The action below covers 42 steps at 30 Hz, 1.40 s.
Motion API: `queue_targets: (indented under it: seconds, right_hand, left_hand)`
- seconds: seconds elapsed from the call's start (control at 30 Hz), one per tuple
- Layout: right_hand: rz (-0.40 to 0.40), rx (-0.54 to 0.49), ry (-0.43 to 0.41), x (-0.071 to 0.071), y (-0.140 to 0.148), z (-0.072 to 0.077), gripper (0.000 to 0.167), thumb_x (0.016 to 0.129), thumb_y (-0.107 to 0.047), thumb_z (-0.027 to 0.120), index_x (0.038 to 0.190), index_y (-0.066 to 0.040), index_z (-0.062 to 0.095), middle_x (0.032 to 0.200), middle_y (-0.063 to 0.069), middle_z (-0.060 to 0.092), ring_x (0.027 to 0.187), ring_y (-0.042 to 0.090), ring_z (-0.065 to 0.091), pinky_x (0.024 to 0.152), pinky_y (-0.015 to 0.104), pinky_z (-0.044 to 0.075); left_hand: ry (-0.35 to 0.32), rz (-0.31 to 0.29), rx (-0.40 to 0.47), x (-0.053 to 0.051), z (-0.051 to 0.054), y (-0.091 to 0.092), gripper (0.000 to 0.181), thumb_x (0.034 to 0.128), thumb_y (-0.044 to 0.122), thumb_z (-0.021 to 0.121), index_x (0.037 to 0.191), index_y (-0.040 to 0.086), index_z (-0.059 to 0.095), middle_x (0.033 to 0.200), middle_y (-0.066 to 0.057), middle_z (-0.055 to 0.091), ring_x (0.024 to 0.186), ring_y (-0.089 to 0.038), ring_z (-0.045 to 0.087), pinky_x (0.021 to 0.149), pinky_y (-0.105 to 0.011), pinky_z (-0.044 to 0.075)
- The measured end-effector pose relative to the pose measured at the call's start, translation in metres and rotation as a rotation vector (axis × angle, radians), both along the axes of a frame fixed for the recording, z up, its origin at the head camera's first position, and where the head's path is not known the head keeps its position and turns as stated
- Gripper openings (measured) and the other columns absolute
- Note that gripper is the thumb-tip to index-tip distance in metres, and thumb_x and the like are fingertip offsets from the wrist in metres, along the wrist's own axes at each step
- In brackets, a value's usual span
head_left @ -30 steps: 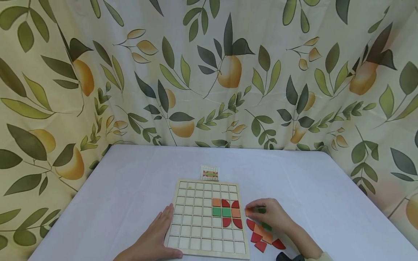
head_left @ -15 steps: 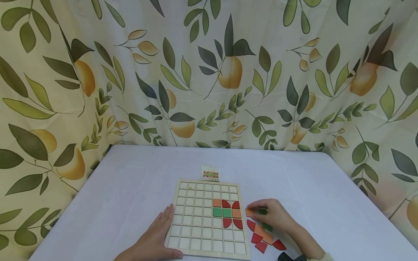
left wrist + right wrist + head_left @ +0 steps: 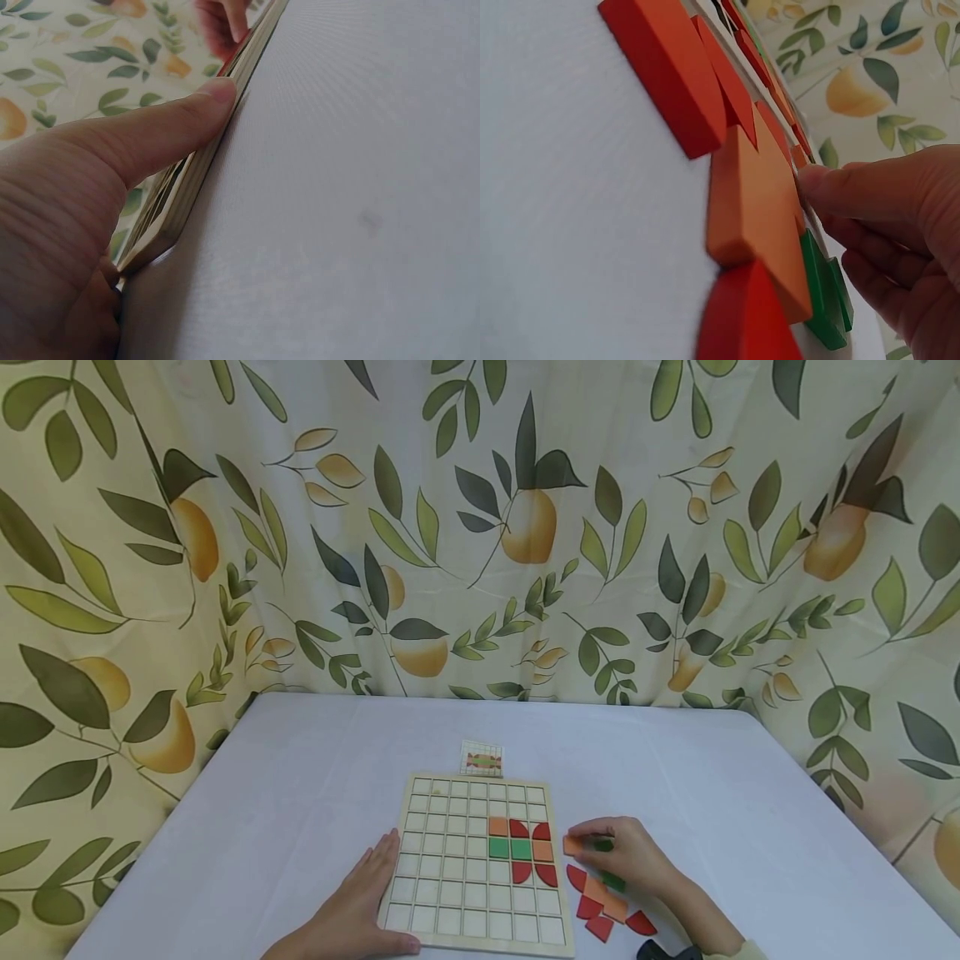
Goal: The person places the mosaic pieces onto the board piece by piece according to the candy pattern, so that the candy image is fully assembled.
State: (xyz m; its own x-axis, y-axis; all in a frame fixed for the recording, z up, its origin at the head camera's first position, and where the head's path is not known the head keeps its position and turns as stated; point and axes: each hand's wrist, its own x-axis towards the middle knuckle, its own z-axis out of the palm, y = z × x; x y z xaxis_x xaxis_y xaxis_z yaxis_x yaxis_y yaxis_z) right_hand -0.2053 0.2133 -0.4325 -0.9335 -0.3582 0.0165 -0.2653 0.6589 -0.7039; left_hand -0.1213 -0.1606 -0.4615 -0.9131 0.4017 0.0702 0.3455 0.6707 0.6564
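Wooden board (image 3: 438,867) with rows of little squares lay flat on a white table (image 3: 330,752), close to the person. From above, the table top looked plain and smooth, but the left wrist view showed thin lines in it and one faint gray spot (image 3: 370,220). Its far corners were round. Behind it and around both sides hung a cream curtain (image 3: 480,635) with soft folds, and green leaves and orange fruits all over it. A small picture card (image 3: 482,758) sat just past the board's far edge.

The left hand (image 3: 356,893) rested on the board's near left corner, fingers stretched along the side and thumb lying on the near edge. The right hand (image 3: 626,856) pinched an orange tile (image 3: 572,846) just beside the board's right edge.

On the board, toward the right, were orange squares (image 3: 542,850), green squares (image 3: 521,848) and red rounded pieces (image 3: 546,874). Right of the board lay loose red pieces (image 3: 589,907), loose orange tiles (image 3: 615,907) and loose green pieces (image 3: 821,296), close together in a bunch. A dark thing (image 3: 663,951), too cut off to tell, showed beside a pale sleeve (image 3: 742,950).
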Motion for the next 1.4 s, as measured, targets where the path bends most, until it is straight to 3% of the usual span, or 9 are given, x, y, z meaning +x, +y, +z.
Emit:
queue_targets:
  seconds: [0.17,0.57,0.97,1.4]
  right_hand:
    - [-0.020,-0.016,0.008,0.001,-0.003,0.001,0.027,0.074,-0.016,0.077,0.100,-0.009,0.072,0.099,0.002,0.068,0.094,0.022,0.060,0.079,0.036,0.052]
    - [0.043,-0.033,0.077,0.003,-0.015,0.006,0.028,0.075,-0.022,0.076,0.101,-0.010,0.071,0.099,0.001,0.068,0.098,0.024,0.059,0.083,0.046,0.049]
    - [0.065,-0.053,0.069,0.008,-0.027,0.007,0.026,0.077,-0.019,0.075,0.102,-0.013,0.071,0.100,-0.003,0.067,0.100,0.023,0.059,0.083,0.042,0.050]
    - [0.168,-0.086,0.069,0.007,-0.041,0.006,0.030,0.079,-0.029,0.072,0.104,-0.012,0.071,0.098,-0.012,0.066,0.098,0.012,0.058,0.086,0.038,0.048]
  left_hand:
    - [0.012,-0.013,0.004,0.001,0.001,-0.001,0.126,0.0610,0.067,0.069,0.143,-0.008,0.009,0.150,-0.021,0.008,0.137,-0.033,0.006,0.099,-0.008,-0.013]
    - [-0.007,0.004,0.003,0.001,0.001,0.001,0.129,0.0592,0.069,0.069,0.144,-0.006,0.007,0.150,-0.020,0.008,0.137,-0.032,0.007,0.098,-0.007,-0.013]
    - [0.010,-0.011,0.007,0.002,0.001,0.000,0.127,0.0609,0.067,0.069,0.143,-0.008,0.007,0.150,-0.022,0.008,0.137,-0.033,0.006,0.099,-0.008,-0.012]
    - [-0.012,-0.011,0.004,0.002,0.004,0.000,0.128,0.0603,0.067,0.069,0.144,-0.006,0.006,0.150,-0.021,0.007,0.137,-0.032,0.005,0.099,-0.008,-0.013]
